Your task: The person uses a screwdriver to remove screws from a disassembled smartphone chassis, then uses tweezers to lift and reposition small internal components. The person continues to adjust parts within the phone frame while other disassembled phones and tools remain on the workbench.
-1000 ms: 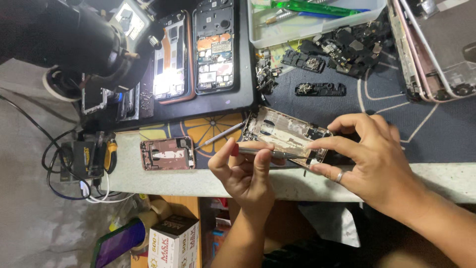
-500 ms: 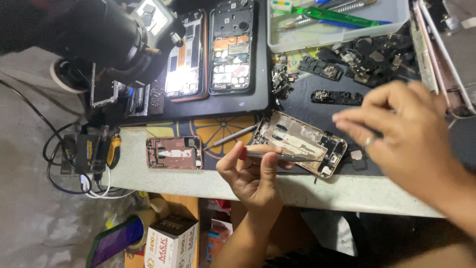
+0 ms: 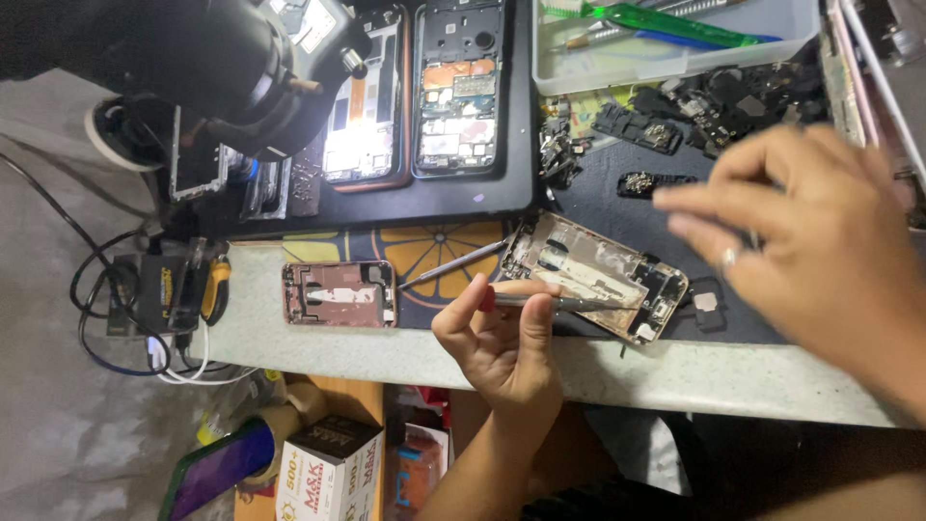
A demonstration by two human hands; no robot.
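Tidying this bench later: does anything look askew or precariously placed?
Yes. The opened gold phone body lies tilted, its lower corner near the table's front edge. The left hand holds a thin metal tool against it. The right hand is blurred.

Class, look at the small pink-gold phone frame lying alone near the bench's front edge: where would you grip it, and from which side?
Probably by its two long edges, coming down from above. The small pink-gold phone frame lies flat with its open side up, apart from the left hand and the thin metal tool beside it. Pinching the rim likely keeps fingers off the exposed inside.
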